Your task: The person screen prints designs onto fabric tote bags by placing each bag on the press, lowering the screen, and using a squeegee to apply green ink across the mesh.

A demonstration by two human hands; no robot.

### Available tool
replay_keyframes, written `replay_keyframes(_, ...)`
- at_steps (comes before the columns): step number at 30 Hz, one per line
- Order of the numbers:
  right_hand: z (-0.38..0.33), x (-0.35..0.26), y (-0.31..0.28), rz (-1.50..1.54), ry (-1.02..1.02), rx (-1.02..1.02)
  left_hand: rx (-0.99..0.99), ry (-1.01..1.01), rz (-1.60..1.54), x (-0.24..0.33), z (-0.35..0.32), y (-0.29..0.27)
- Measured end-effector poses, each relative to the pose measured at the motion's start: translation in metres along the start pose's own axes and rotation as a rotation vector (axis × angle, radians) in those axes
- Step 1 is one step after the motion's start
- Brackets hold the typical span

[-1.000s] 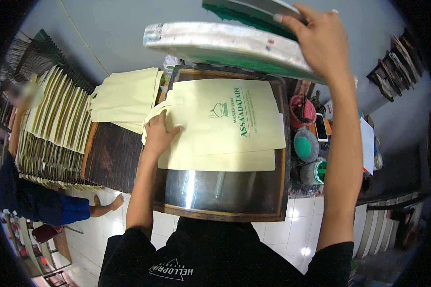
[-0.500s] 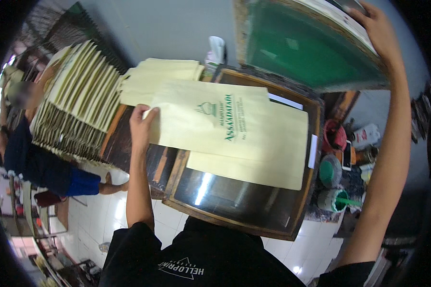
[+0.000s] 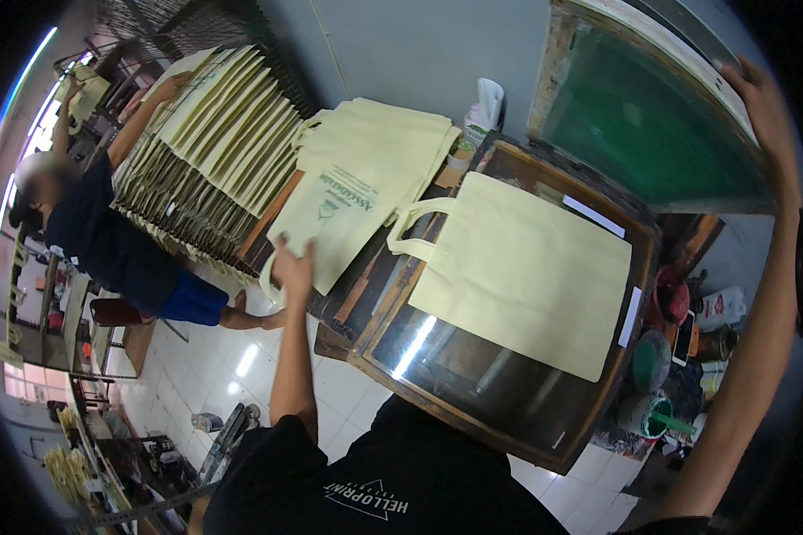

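A plain cream cloth bag (image 3: pixel 526 276) with two handles lies on the glass-topped printing table (image 3: pixel 473 383) in front of me. To its left, a cream bag printed in green (image 3: pixel 343 209) rests slanted over a pile of cream bags (image 3: pixel 410 134). My left hand (image 3: pixel 294 270) is at that printed bag's near end, beside its handle, with thumb and forefinger apart. Up at the right, my right hand (image 3: pixel 758 102) grips the top edge of a raised silkscreen frame (image 3: pixel 651 125) with green mesh. Its fingers are partly hidden behind the edge.
Left of the pile stands a rack (image 3: pixel 214 143) loaded with many cream bags; another person (image 3: pixel 125 232) reaches into it. On the right are a green paint tub (image 3: pixel 642 415), a red bucket (image 3: pixel 669 294) and a white jug (image 3: pixel 723 308). A tissue pack (image 3: pixel 484 111) stands behind the table.
The printed bag has moved left from above the table onto the pile, carried by my left hand. The plain bag beneath is now uncovered. My right hand still holds the frame up.
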State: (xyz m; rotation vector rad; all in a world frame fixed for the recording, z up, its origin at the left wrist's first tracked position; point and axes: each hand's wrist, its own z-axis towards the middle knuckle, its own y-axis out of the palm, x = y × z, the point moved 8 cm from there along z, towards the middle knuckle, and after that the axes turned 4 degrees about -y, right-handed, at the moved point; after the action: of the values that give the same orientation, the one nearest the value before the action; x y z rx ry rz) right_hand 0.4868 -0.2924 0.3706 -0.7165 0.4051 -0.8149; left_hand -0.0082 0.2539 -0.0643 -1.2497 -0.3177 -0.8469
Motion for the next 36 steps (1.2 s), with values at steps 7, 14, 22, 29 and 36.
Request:
replay_keyframes(7,-0.018,-0.032,-0.018,-0.059,-0.118,-0.023,-0.717,0.840,-0.393,0.349,-0.219,0.161)
replay_keyframes(14,-0.039,-0.073,-0.030,0.129,0.055,-0.133,-0.934,1.048,0.048,0.481,-0.305,0.277)
replay_keyframes(22,-0.038,-0.062,-0.040,0.045,-0.118,-0.026,-1.343,1.048,0.172,0.521,-0.328,0.316)
replay_keyframes(29,-0.035,-0.059,-0.038,0.030,-0.153,0.010,-1.106,1.233,0.188,0.539,-0.344,0.298)
replay_keyframes(36,-0.021,-0.050,-0.030,-0.010,-0.165,0.032,-1.028,1.152,0.166,0.479,-0.400,0.247)
